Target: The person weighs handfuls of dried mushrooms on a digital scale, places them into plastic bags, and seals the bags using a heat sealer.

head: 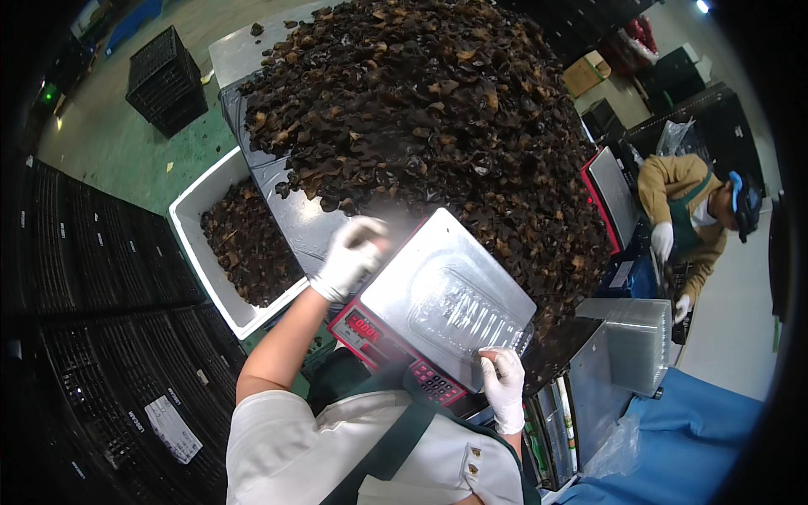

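Observation:
A red-framed digital scale (374, 339) with a steel platform lies before me. On the platform is a clear ribbed plastic tray (451, 309), with no food visible in it. The thumb and forefinger of my white-gloved right hand (504, 379) pinch at its near right edge. My left hand (355, 257), gloved too, is motion-blurred beside the scale's left edge, its fingers curled; whether it holds anything is unclear. Beyond both hands a large heap of dark brown wood-ear-like fungus (416, 113) covers the table (309, 218).
A white foam box (183, 221) with more fungus stands at left, near stacked black crates (113, 252). Stacked clear trays (637, 344) stand right, near a blue cover (701, 423). A co-worker (685, 208) in a green apron is beside a second scale (613, 196).

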Demonstrator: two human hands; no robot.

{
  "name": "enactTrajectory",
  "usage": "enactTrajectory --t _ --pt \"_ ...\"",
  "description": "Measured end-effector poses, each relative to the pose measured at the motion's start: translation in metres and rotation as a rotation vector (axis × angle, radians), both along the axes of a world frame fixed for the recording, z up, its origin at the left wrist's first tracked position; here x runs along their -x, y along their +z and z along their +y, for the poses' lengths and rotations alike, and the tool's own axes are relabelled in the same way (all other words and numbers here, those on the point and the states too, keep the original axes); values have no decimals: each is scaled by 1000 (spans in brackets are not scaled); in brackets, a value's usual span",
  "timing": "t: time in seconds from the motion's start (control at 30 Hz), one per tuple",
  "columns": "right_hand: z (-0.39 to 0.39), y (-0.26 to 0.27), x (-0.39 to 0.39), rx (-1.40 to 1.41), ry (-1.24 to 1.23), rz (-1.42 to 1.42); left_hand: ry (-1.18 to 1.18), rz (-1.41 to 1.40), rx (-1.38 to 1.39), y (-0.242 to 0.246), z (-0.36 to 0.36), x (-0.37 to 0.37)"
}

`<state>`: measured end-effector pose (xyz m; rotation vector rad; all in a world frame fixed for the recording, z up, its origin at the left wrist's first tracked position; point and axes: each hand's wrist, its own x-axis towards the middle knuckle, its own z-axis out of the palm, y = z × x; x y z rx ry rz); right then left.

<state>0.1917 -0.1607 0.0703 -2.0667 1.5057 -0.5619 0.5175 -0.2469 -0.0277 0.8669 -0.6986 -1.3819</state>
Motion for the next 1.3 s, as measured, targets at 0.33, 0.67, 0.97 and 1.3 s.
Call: enactTrajectory --t 0.33,0.67,0.97,1.3 --pt "-12 1 4 14 -13 3 -449 -1374 792 44 7 122" --pt "-11 -5 17 -23 -91 -2 158 -1285 169 -28 2 0" --pt "-19 -7 13 -2 -25 38 -90 -1689 310 -69 -23 5" --pt "-14 -8 21 1 -78 40 -42 -1175 321 -85 -23 -8"
